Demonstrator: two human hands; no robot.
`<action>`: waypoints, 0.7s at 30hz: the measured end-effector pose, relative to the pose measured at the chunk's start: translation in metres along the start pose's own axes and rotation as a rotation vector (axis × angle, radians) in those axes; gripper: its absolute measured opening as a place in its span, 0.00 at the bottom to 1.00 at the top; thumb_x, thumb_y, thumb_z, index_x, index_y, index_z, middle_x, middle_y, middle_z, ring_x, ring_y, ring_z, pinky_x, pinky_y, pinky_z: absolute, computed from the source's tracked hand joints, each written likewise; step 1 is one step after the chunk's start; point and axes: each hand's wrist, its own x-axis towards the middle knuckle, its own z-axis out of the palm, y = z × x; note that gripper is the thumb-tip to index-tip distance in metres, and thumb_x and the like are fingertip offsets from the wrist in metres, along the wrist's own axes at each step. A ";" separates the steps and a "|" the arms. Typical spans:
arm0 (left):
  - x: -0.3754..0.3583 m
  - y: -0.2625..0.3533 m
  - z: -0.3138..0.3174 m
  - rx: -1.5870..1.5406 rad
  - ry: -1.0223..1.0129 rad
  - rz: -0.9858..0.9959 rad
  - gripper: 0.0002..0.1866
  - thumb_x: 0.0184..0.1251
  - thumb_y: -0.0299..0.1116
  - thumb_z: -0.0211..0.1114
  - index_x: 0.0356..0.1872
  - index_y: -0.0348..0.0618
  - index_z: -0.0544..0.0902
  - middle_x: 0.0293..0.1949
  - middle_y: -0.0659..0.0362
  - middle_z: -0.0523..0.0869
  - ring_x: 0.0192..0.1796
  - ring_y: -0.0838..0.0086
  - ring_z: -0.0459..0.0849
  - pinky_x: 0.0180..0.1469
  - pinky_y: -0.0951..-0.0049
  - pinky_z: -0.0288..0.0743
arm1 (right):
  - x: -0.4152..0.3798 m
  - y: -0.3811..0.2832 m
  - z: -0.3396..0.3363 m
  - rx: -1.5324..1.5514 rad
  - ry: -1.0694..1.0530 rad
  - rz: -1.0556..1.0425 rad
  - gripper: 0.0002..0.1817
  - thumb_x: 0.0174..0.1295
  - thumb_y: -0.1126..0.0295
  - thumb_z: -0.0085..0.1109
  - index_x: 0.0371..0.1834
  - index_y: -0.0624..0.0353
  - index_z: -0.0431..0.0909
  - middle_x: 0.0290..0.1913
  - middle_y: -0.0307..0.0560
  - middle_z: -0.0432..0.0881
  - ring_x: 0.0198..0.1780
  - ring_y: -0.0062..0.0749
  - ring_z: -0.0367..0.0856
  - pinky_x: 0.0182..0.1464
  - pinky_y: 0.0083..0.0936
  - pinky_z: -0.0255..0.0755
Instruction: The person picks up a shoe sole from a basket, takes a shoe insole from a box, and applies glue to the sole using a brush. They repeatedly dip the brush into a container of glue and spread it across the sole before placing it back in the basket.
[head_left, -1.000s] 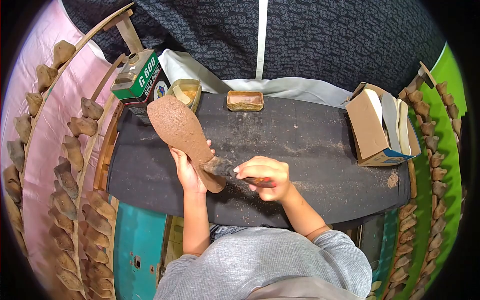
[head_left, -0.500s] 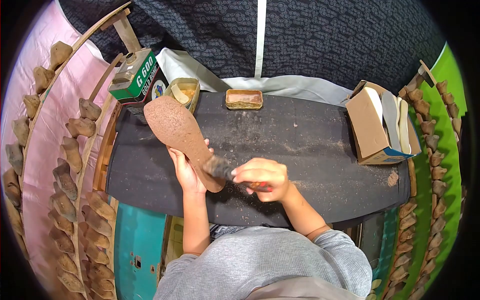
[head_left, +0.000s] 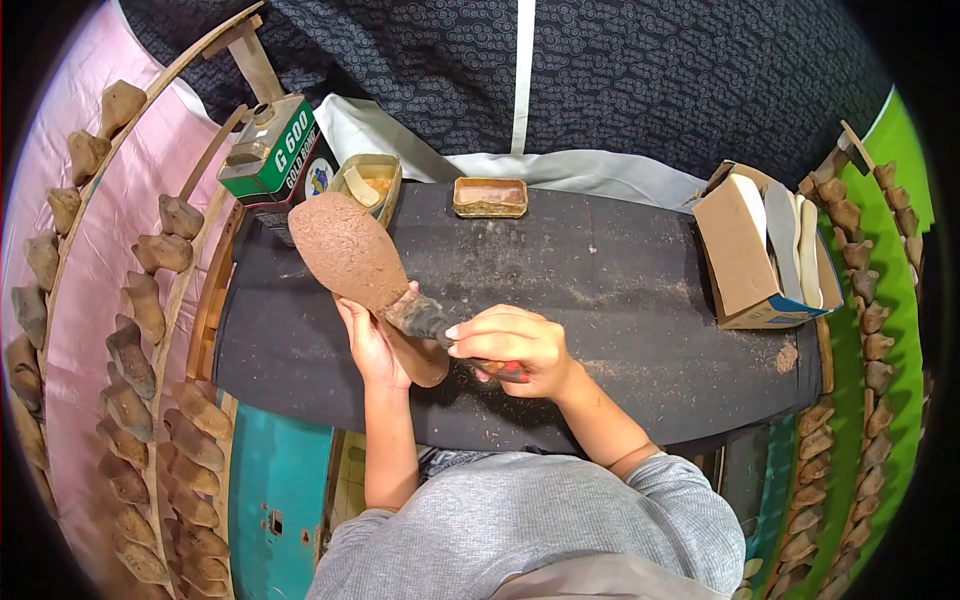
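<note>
A brown, rough-surfaced shoe sole (head_left: 350, 250) is held up over the table, its wide forepart pointing away to the upper left. My left hand (head_left: 370, 352) grips it from beneath, near the narrow waist; some of the fingers are hidden behind it. A dark-ended brush (head_left: 425, 318) is pinched in my right hand (head_left: 520, 350). The brush's tip lies against the sole just below the forepart, and a bit of red shows on its handle under my fingers.
On the black-covered table (head_left: 620, 375) stand a G 600 can (head_left: 275, 160), a tub (head_left: 388, 200) and a small rectangular dish (head_left: 489, 198). At right is a cardboard box (head_left: 735, 250) of sole-shaped pieces. Racks of wooden shoe lasts (head_left: 130, 355) flank both sides.
My right hand and the brush have moved up and slightly left along the sole, from nearer the heel end to the waist. My left hand and the sole stay nearly in place.
</note>
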 end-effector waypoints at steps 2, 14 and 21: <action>-0.004 0.001 0.006 0.021 -0.036 -0.014 0.21 0.77 0.49 0.38 0.67 0.62 0.55 0.51 0.52 0.76 0.45 0.58 0.82 0.41 0.56 0.82 | 0.000 -0.002 0.001 0.013 -0.069 -0.015 0.16 0.37 0.80 0.67 0.35 0.63 0.83 0.38 0.49 0.85 0.37 0.39 0.84 0.40 0.28 0.78; -0.009 0.004 0.015 0.073 0.038 0.004 0.26 0.75 0.51 0.41 0.69 0.58 0.52 0.52 0.51 0.75 0.43 0.60 0.83 0.38 0.61 0.82 | -0.001 -0.006 -0.006 0.123 -0.101 0.048 0.20 0.33 0.84 0.64 0.36 0.62 0.82 0.39 0.47 0.84 0.39 0.39 0.84 0.40 0.29 0.78; -0.003 0.004 0.008 0.038 0.004 0.015 0.20 0.77 0.46 0.39 0.67 0.62 0.55 0.51 0.51 0.76 0.44 0.59 0.83 0.39 0.57 0.82 | -0.003 -0.011 -0.020 0.243 -0.283 0.074 0.14 0.39 0.82 0.63 0.34 0.63 0.83 0.36 0.49 0.85 0.35 0.40 0.85 0.38 0.29 0.79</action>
